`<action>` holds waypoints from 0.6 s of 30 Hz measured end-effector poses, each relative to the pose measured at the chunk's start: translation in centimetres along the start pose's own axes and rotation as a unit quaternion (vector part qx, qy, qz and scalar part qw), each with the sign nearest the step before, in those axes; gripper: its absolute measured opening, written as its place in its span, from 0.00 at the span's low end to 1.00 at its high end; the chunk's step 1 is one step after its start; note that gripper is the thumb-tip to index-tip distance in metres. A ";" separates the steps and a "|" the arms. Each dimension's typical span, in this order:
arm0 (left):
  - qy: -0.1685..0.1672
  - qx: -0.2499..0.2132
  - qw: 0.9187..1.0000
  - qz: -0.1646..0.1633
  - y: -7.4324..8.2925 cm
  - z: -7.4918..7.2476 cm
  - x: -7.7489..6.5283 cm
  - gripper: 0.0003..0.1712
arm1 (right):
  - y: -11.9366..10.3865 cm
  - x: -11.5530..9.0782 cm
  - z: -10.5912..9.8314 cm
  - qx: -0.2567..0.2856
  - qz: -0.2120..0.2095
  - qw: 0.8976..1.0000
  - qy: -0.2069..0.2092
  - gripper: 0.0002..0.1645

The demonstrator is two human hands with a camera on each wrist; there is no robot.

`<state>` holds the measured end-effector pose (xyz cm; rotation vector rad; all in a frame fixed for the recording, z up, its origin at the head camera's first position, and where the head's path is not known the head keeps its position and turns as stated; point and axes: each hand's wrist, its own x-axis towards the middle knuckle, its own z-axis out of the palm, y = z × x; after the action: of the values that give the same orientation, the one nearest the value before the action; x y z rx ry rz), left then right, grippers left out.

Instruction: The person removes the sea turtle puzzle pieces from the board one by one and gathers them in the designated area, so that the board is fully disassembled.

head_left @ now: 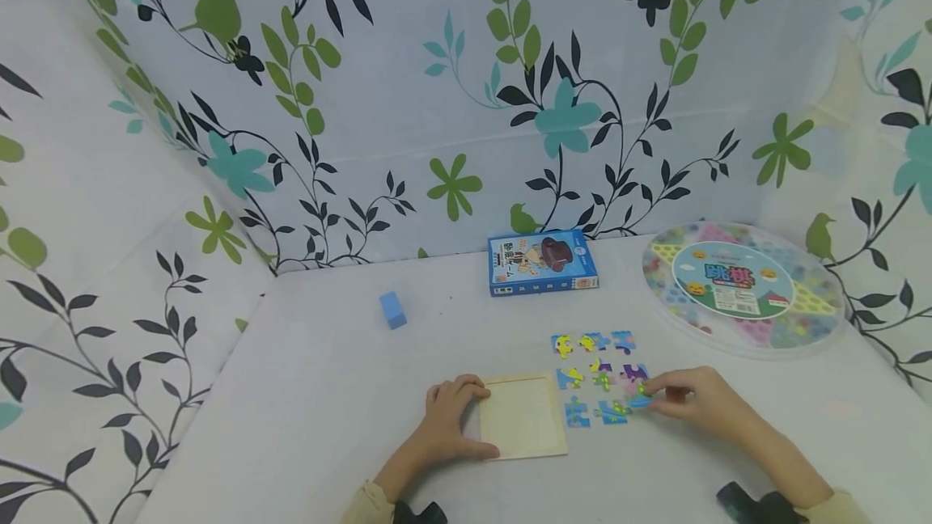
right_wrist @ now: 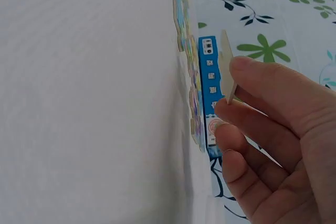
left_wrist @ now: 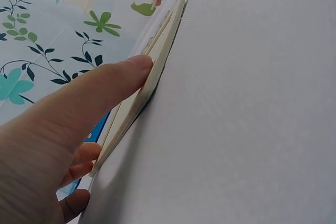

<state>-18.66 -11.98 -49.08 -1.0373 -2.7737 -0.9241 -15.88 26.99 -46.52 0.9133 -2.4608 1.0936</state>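
A shallow square wooden puzzle tray [head_left: 523, 419] lies on the table in front of the person. The left hand [head_left: 451, 424] holds its left side, thumb at the near corner and fingers at the far one; the left wrist view shows the thumb [left_wrist: 118, 80] against the rim. To the right of the tray, several colourful jigsaw pieces [head_left: 577, 415] lie in loose rows. At the right end of these rows, the right hand [head_left: 702, 404] pinches a puzzle piece [right_wrist: 227, 72] between thumb and fingers. In the right wrist view this piece stands on edge, its pale side showing.
A blue game box [head_left: 542, 264] lies at the back of the table. Right of it is a round board-game case [head_left: 743, 285] with a clear rim. A small blue block [head_left: 392, 310] sits at the back left. Patterned cloth [head_left: 379, 103] hangs behind the table.
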 end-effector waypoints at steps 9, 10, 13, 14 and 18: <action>-0.002 0.004 1.000 -0.006 -0.1 0.0 -0.1 0.41 | 0.5 -0.7 -0.2 0.026 0.020 0.999 -0.035 0.09; -0.002 0.004 1.000 -0.008 -0.2 0.0 -0.1 0.41 | 0.5 -0.7 -0.2 0.029 0.026 0.999 -0.038 0.08; 0.000 -0.003 1.000 -0.010 -0.1 -0.1 -0.1 0.41 | 0.4 -0.8 -0.2 0.034 0.047 0.997 -0.047 0.08; 0.000 -0.006 1.000 -0.010 -0.1 -0.1 -0.1 0.41 | 0.4 -0.8 -0.3 0.032 0.053 0.997 -0.050 0.08; -0.004 -0.017 1.000 -0.011 0.0 -0.1 0.0 0.41 | 0.3 -1.0 -0.5 0.024 0.067 0.996 -0.059 0.08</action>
<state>-18.69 -12.02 -49.03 -1.0193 -2.7906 -0.9753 -15.29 27.95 -46.90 0.8596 -2.6362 1.1785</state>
